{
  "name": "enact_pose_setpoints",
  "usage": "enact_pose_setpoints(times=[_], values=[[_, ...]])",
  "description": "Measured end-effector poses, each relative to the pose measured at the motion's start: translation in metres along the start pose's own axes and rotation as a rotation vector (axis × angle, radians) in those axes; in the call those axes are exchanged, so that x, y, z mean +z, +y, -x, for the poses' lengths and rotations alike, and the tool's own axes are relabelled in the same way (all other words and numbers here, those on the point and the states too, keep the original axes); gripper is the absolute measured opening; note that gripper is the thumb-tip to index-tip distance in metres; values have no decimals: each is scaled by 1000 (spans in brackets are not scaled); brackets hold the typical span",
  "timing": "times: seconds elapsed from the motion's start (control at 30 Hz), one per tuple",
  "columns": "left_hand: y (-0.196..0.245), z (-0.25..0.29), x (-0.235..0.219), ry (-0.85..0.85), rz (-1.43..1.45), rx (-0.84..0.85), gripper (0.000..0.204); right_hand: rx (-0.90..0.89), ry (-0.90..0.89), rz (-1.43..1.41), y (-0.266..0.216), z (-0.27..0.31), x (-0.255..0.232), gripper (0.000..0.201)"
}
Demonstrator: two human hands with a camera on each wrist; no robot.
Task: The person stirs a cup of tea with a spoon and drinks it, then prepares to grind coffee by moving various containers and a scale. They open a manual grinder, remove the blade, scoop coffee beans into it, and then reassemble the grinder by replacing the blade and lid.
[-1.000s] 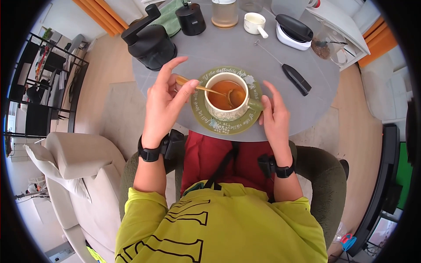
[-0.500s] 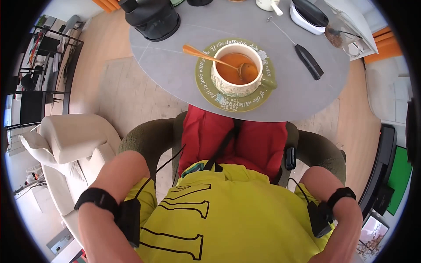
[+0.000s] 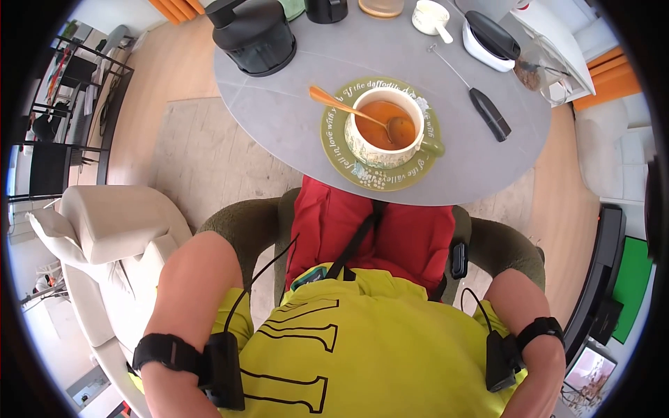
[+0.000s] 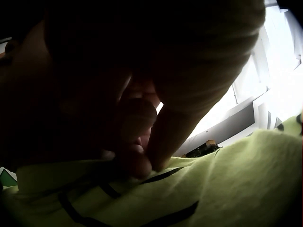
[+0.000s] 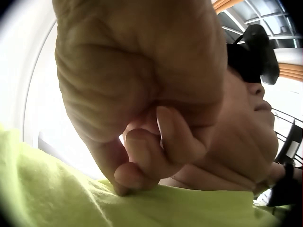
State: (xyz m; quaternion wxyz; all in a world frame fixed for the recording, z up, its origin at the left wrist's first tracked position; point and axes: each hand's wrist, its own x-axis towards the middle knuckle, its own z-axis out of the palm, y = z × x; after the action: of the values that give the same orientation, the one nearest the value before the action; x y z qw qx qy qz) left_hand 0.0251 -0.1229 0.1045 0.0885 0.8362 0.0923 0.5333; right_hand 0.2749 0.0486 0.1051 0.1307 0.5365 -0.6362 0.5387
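Both hands are up at the top of the yellow-green shirt (image 3: 376, 341), beyond the lower edge of the head view, where just the forearms show. In the left wrist view my left hand (image 4: 189, 71) is dark, its curled fingers and thumb pinching the shirt cloth. The right hand (image 5: 142, 80) has curled fingers and pinches the cloth near the neck with its thumb. On the table, a cup (image 3: 380, 155) of brown-orange liquid stands on a green lettered saucer (image 3: 338, 150). A spoon (image 3: 348, 109) leans in it, its handle over the rim towards the left.
The grey round table (image 3: 279, 115) also holds a black lidded device (image 3: 258, 42) at left, a handheld frother (image 3: 490, 113) at right, a small white cup (image 3: 431, 17), a black-and-white container (image 3: 491, 42) and a glass vessel (image 3: 543, 73). A beige sofa (image 3: 118, 223) stands left.
My left hand has let go of the spoon, and the right hand has left the cup handle's side. Both have drawn back to the shirt's top; the spoon now leans in the cup.
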Motion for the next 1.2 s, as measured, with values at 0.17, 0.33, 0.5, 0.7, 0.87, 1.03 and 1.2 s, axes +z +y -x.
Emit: enact_pose_setpoints(times=[0.17,0.33,0.5,0.7,0.87,1.03,1.2], values=[[5,0,-10,153,-220,2,21,-27,192,189,7,-4,-17,13],[10,26,-24,188,-264,-2,14,223,407,612,-5,3,-32,9],[-17,24,-22,4,270,48,8,420,29,33,13,5,-25,12],[5,11,-1,21,368,61,14,-116,116,-306,4,-2,-3,21],[-8,25,-8,-180,449,-86,32,-47,123,-295,18,15,-14,19],[-17,46,13,-116,524,-140,22,13,48,-284,44,37,0,20],[-24,43,11,-227,593,-145,25,-94,-106,-368,50,37,8,22]])
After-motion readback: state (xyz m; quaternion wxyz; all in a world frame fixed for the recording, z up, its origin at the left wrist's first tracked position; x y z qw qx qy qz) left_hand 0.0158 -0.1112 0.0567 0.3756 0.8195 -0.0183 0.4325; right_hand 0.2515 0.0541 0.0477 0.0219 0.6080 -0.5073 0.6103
